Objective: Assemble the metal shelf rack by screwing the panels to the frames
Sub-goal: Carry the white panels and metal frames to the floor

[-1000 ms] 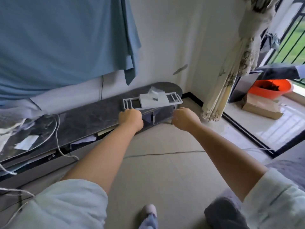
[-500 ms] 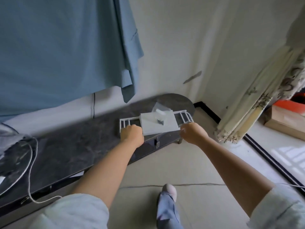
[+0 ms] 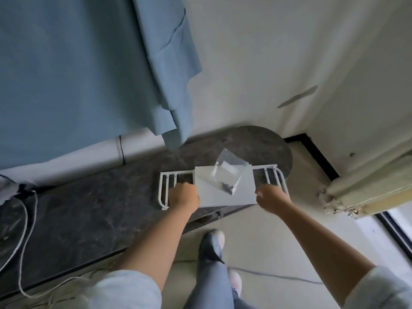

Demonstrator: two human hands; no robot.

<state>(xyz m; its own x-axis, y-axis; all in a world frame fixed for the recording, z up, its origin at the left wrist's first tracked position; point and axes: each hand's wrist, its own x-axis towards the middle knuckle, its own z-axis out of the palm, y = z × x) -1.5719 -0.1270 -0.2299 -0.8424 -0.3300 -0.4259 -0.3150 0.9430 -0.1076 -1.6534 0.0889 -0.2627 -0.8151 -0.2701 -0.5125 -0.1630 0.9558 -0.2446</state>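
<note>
Parts: white metal frames (image 3: 166,190) lie flat on the dark marble counter (image 3: 89,210), centre of the frame, with white panels (image 3: 225,192) stacked on top of them across the middle; barred frame ends stick out at left and right.
Hardware: clear plastic bag (image 3: 230,172) rests on the panels, its upper corner hanging past their far edge; small dark pieces sit in its lower corner, too small to tell apart.
Left hand: left hand (image 3: 184,197) is at the left edge of the panels, over the frame bars, fingers curled downward onto the stack; whether they grip a bar or the panel edge I cannot tell, since the knuckles hide the fingertips.
Right hand: right hand (image 3: 270,200) is at the lower right corner of the panels, fingers curled in toward that edge and touching it; what exactly they clamp is hidden.
Counter: long, dark and veined, running from lower left to a rounded end right of centre, against the white wall.
Surroundings: blue cloth (image 3: 93,63) hangs over the upper left of the frame; a white cord (image 3: 25,221) loops on the counter at left; a patterned curtain (image 3: 365,188) is bunched at the right edge.
Person: pale sleeves at bottom left and bottom right, a grey-trousered leg (image 3: 214,270) and shoe at bottom centre on the light floor.
</note>
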